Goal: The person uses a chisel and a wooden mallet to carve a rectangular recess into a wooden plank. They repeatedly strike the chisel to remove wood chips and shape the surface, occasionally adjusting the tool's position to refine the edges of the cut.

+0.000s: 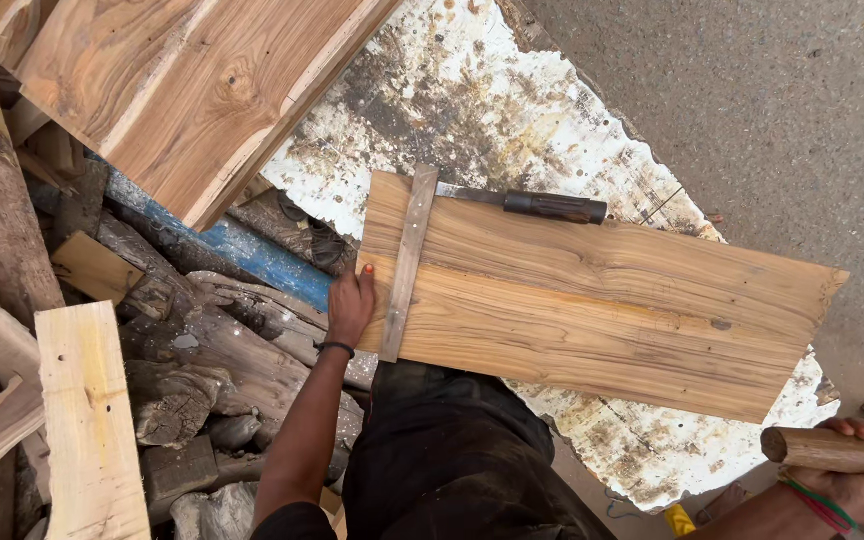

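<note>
**Plank squared up, left hand on its end, right hand gripping a wooden handle**

Long tan wooden plank with streaked grain (602,310) lies flat on a stained, paint-flecked white slab (472,110) serving as the bench. Long axis runs left to right in view, dipping slightly toward the right; left end near the person's body, right end pointing out over the grey ground (772,110) and overhanging the slab edge.

Across the plank near its left end: a narrow grey flat wooden blade (409,262), set crosswise to the grain. At the plank's far edge a metal bar with a dark cylindrical grip (555,207) lies along it, meeting the blade's top end; looks like one try-square, joint not clear.

Left hand (350,305) rests on the plank's left end just beside the blade, fingers pressed together on the edge, dark band on the wrist.

Right hand (857,470) at lower right, well apart from the plank, fingers curled tight around a round brown wooden handle (822,450); tool head out of frame.

Left of the bench: pile of rough timber offcuts and logs (182,370), a blue painted beam (242,250), a wide plank (182,90) leaning above.
</note>
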